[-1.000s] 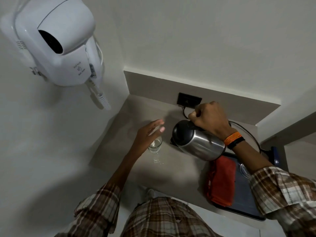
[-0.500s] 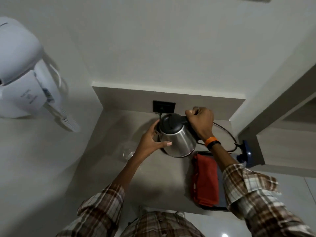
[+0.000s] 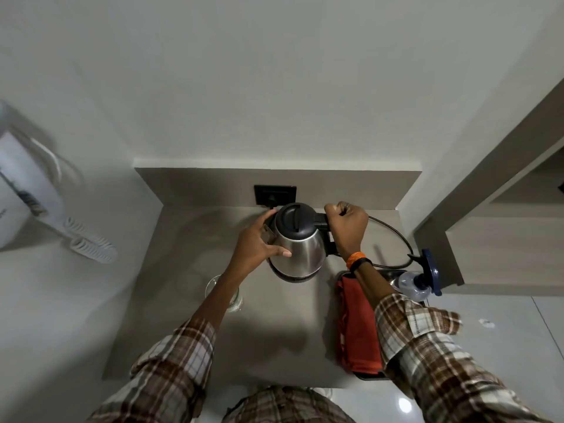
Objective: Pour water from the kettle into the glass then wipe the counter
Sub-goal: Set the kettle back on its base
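A grey-brown surface (image 3: 274, 340) is set in a white-walled corner. The upright steel kettle (image 3: 300, 250), black-lidded, is seen at its centre, its handle clenched by the right hand (image 3: 348, 228); the spread left hand (image 3: 259, 242) is pressed against its side. The glass (image 3: 224, 293) stands at 7 o'clock from it.

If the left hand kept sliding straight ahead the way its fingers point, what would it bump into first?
The left hand already rests on the kettle, its fingers pointing up and right along the steel side. Going straight on, it would likely press into the kettle itself; beyond that stands the back wall with the black socket.
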